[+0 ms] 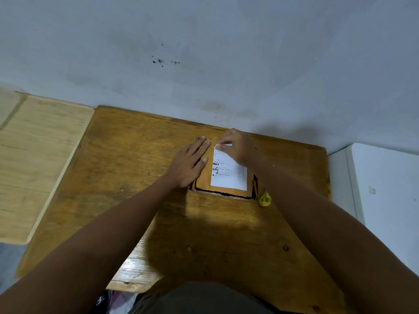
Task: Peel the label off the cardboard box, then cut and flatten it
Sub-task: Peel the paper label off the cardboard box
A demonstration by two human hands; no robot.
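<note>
Nearest the viewer, dark clothing (pixel 199 300) fills the lower edge, and two bare forearms extend forward over a brown wooden bench (pixel 127 177) whose grain runs side to side. A shadow falls across the near half of the bench top. Farther in, a small flat cardboard box (pixel 204 182) lies on the bench, right of its centre and towards the far edge. A white printed label (pixel 229 175) covers most of the box's upper face on the right side; its near edge lies flat against the cardboard. Just beside the box's near right corner, a small yellow object (pixel 265 199) rests on the bench, partly hidden by the right forearm; what it is cannot be told. The left hand (pixel 188 164) lies palm down with straight, spread fingers, pressing on the left part of the box, its fingertips reaching the far left corner. The right hand (pixel 238 146) is curled over the far end of the label and pinches the label's far edge between thumb and fingertips, where a white strip is lifted from the cardboard. To the left, a paler wooden surface (pixel 34 155) adjoins the bench. To the right stands a white unit (pixel 385 189). Beyond everything rises a grey-white wall (pixel 226 53) bearing a few dark marks.
</note>
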